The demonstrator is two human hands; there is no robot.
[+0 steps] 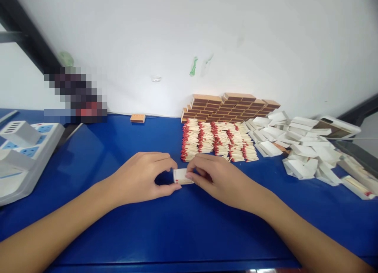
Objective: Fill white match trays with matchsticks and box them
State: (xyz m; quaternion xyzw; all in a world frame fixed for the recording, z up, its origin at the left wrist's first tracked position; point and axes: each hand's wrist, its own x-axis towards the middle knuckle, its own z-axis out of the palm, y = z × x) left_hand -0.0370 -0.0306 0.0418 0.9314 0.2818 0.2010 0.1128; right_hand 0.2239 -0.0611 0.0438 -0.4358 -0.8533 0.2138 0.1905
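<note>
Two bare hands meet near the middle of my view, working over one small white tray [180, 174] on the blue table [141, 237]. The left hand [153, 174] brackets the tray's left end, thumb along the near edge and a fingertip at the far corner, a narrow hold that I judge is meant to steady it. The right hand [211, 176] is curled nearly closed, its thumb tip lying over the tray's right end.

Just beyond the fingers, loose red-tipped matches [218, 141] lie in rough rows, presumably kept within easy reach. Behind them a stack of brown matchboxes [233, 107] is laid like brickwork near the wall, likely so that it stands firm and leaves the near side free. More white trays [298, 147] sit in a loose heap to the right, some overlapping, and a single matchbox [138, 118] is set apart to the left.

I can't tell whether the right fingers pinch the tray or something inside it; the knuckles cover that end. A couple of red heads show in the tray's near left corner, but its full contents escape me. Pixelation [79, 92] masks something at upper left, and both forearms are cut off by the frame.
</note>
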